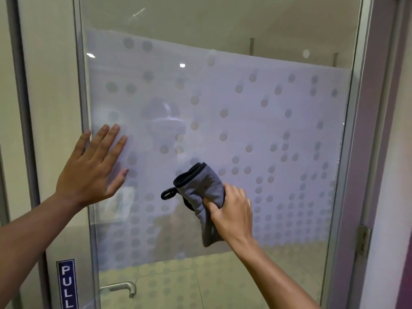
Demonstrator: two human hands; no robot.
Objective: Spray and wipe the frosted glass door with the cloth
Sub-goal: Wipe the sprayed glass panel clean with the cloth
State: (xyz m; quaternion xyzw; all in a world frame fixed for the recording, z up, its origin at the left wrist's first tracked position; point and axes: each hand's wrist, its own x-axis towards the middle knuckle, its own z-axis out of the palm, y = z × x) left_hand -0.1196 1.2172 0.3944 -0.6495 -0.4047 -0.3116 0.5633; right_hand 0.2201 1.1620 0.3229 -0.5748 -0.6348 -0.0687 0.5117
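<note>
Two hands on frosted glass door (256,130): left hand (93,168) spread flat, fingers straight, pressing the pane by its left edge; right hand (231,212) grips folded grey cloth (200,190) near pane's lower middle. No spray bottle in view, wetness can't tell; looks mid-wipe, upper and right pane likely left. Room: open glass up/right of cloth; handle (121,287) below, hinge (363,239) far right.

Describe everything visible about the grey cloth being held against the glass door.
The grey microfibre-looking cloth with dark edging is folded into a thick pad, its dark-bound layers stacked at the top. A small dark hanging loop sticks out at its left side. The right hand grips its lower half, thumb across the front, and one end hangs below the hand. It is held in front of the frosted, dotted glass door, low and near its middle.
</note>
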